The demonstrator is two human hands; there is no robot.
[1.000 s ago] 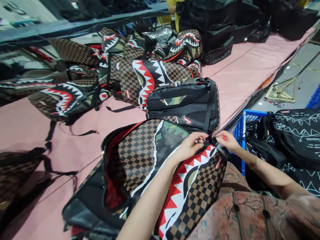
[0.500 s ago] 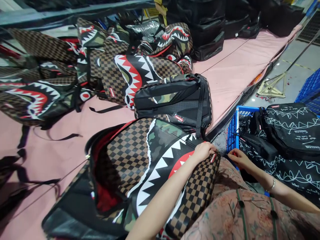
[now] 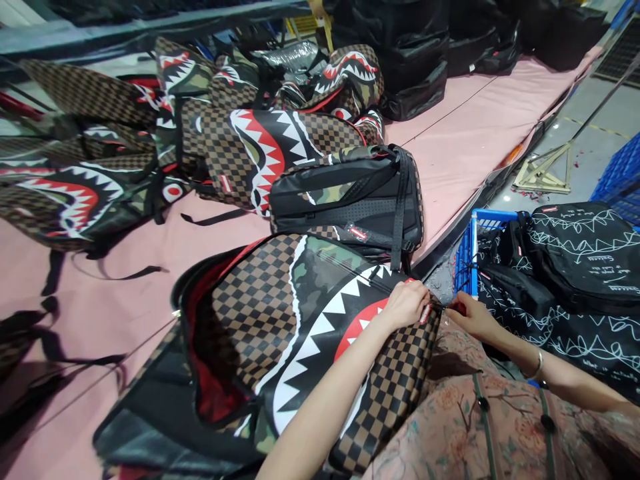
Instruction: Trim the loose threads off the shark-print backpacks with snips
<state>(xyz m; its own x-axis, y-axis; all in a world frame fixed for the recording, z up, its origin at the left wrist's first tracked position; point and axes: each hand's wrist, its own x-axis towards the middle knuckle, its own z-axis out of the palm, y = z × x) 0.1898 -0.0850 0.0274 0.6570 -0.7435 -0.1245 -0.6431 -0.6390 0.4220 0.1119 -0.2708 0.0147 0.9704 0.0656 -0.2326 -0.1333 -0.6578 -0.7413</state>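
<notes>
A brown-and-black checkered backpack (image 3: pixel 260 300) with a shark-mouth print lies in front of me, its main compartment gaping to show a red lining. My left hand (image 3: pixel 410 303) is closed on the bag's edge near a small red label. Just right of it, my right hand (image 3: pixel 470 317) pinches something small and dark at the bag's corner; the fingertips hide most of it. A small red thing shows between those fingers.
Behind lies a backpack (image 3: pixel 350 200) with its straps up, then a pile of shark-print bags (image 3: pixel 215 160) on the pink cloth (image 3: pixel 475 133). Black bags (image 3: pixel 395 40) stand at the back. A blue crate (image 3: pixel 465 257) holding black bags is at the right.
My right hand has moved left, closer to the bag's corner and my left hand. The open backpack has shifted slightly.
</notes>
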